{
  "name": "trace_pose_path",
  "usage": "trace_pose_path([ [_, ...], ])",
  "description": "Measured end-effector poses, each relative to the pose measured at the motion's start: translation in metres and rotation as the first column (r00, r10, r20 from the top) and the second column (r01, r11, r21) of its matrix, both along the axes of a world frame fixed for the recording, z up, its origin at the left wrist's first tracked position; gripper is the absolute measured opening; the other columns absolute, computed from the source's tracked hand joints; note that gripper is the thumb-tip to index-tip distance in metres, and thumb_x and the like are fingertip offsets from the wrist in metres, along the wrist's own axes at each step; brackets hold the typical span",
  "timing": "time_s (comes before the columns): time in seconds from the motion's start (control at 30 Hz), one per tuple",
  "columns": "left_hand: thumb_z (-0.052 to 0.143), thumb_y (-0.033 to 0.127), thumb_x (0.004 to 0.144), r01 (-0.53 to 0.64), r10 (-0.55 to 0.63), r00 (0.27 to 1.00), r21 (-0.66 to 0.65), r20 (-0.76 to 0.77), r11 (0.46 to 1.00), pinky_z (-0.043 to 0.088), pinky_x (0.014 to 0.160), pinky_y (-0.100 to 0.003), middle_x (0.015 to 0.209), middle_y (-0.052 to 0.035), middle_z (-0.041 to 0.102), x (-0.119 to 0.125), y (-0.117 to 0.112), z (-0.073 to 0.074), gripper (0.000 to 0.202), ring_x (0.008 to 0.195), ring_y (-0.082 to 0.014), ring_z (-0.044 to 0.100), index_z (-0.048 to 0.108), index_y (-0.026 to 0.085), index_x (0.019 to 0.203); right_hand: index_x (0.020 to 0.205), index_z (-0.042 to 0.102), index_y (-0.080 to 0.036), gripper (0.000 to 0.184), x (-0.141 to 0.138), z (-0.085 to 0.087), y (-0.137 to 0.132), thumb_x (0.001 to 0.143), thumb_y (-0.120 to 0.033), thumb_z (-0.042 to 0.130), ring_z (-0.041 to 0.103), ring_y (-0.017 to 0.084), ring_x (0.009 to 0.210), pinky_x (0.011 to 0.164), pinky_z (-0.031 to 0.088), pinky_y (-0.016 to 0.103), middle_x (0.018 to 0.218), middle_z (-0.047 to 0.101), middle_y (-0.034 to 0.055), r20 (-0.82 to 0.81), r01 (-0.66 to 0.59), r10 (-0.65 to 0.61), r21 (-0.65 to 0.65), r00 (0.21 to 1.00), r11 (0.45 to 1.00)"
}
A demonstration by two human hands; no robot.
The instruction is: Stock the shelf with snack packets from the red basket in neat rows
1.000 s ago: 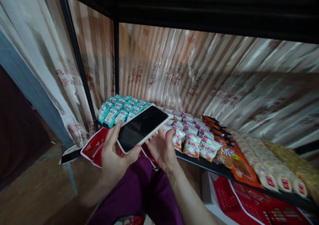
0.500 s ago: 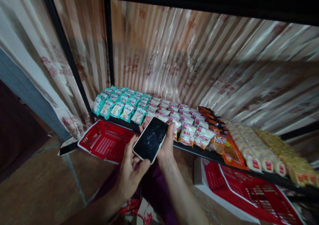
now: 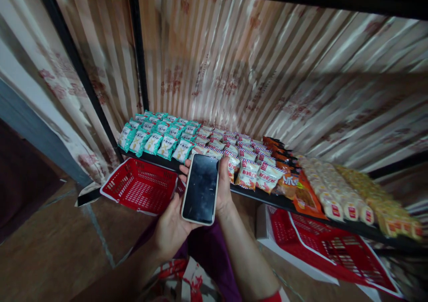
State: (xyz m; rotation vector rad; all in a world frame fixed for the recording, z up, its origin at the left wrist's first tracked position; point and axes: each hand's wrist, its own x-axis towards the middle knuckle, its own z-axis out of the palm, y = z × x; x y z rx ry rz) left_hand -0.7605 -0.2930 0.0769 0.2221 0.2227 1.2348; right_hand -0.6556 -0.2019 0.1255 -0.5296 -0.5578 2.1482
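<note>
A phone (image 3: 200,189) with a dark, smudged screen and a pale case stands upright in front of me. My right hand (image 3: 224,190) grips its right edge, with fingertips curling round the top left. My left hand (image 3: 170,226) cups it from below and the left. Both hands hover just in front of a low black shelf (image 3: 277,201) lined with rows of snack packets: teal ones (image 3: 157,137) at the left, red-and-white ones (image 3: 247,164) in the middle, orange ones (image 3: 294,181) further right.
A red plastic basket (image 3: 140,186) lies on the floor under the shelf's left end. Another red basket (image 3: 321,244) sits lower right. A striped curtain (image 3: 267,79) hangs behind the shelf. A black post (image 3: 135,48) stands at the left. My purple-clad legs are below.
The phone has turned from tilted and lying sideways to upright, and moved lower and away from my face. My right hand now grips its edge. The view has dropped lower.
</note>
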Motion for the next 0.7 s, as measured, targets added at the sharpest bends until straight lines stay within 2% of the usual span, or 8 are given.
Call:
trace_pose_path([
  [0.17,0.034,0.039,0.097,0.031,-0.039,0.994,0.082,0.100,0.996,0.033,0.101,-0.052,0.123,-0.0103,0.061,0.005,0.004,-0.002,0.042,0.122,-0.0293,0.049,0.059,0.018,0.122,0.114,0.059,-0.013,0.094,0.002,0.006,0.000,0.074,-0.084,0.011,0.068,0.023,0.087,0.081,0.053,0.041,0.103,0.069,0.0165,0.109,-0.074,0.070,0.034,0.992,0.997],
  [0.33,0.033,0.053,0.094,0.133,-0.142,0.988,0.122,0.063,0.983,0.037,0.095,-0.056,0.117,-0.0164,0.063,0.009,0.007,-0.002,0.055,0.105,-0.0327,0.061,0.060,0.013,0.121,0.117,0.058,-0.017,0.085,0.003,0.007,0.001,0.076,-0.081,0.019,0.067,0.023,0.091,0.077,0.054,0.040,0.103,0.069,0.0130,0.103,-0.059,0.046,0.131,0.994,0.990],
  [0.47,0.030,0.059,0.092,0.145,-0.151,0.987,0.104,0.048,0.984,0.046,0.086,-0.051,0.114,-0.0186,0.064,0.012,0.010,-0.004,0.064,0.098,-0.0317,0.063,0.059,0.009,0.121,0.119,0.057,-0.023,0.076,0.004,0.007,0.001,0.077,-0.079,0.026,0.068,0.022,0.085,0.067,0.056,0.037,0.096,0.071,0.0088,0.152,-0.058,0.034,0.157,0.988,0.986],
  [0.53,0.029,0.059,0.092,0.138,-0.143,0.989,0.109,0.043,0.984,0.049,0.080,-0.048,0.113,-0.0181,0.064,0.012,0.013,-0.005,0.064,0.095,-0.0312,0.065,0.059,0.011,0.121,0.116,0.058,-0.023,0.073,0.004,0.006,0.001,0.078,-0.078,0.029,0.068,0.021,0.080,0.062,0.055,0.034,0.092,0.071,0.0073,0.173,-0.015,-0.015,0.171,0.985,0.985],
  [0.6,0.028,0.059,0.092,0.140,-0.147,0.988,0.118,0.047,0.983,0.050,0.079,-0.046,0.113,-0.0180,0.065,0.010,0.016,-0.004,0.064,0.095,-0.0303,0.065,0.059,0.011,0.121,0.110,0.062,-0.023,0.066,0.004,0.004,0.000,0.078,-0.075,0.036,0.067,0.020,0.077,0.060,0.054,0.031,0.089,0.071,0.0052,0.197,0.096,-0.136,0.200,0.971,0.975],
  [0.67,0.026,0.058,0.092,0.141,-0.147,0.988,0.115,0.051,0.983,0.049,0.081,-0.044,0.114,-0.0181,0.064,0.006,0.020,-0.002,0.065,0.097,-0.0291,0.064,0.060,0.010,0.120,0.103,0.064,-0.024,0.057,0.004,-0.002,-0.004,0.078,-0.071,0.044,0.067,0.018,0.077,0.062,0.053,0.029,0.088,0.071,0.0030,0.214,0.264,-0.318,0.246,0.924,0.933],
  [0.7,0.026,0.058,0.093,0.136,-0.142,0.989,0.108,0.050,0.985,0.049,0.082,-0.043,0.115,-0.0181,0.064,0.003,0.022,-0.001,0.065,0.097,-0.0285,0.064,0.060,0.010,0.120,0.101,0.065,-0.025,0.053,0.004,-0.006,-0.007,0.077,-0.069,0.047,0.066,0.018,0.079,0.065,0.053,0.029,0.089,0.071,0.0023,0.216,0.352,-0.416,0.279,0.883,0.893],
])
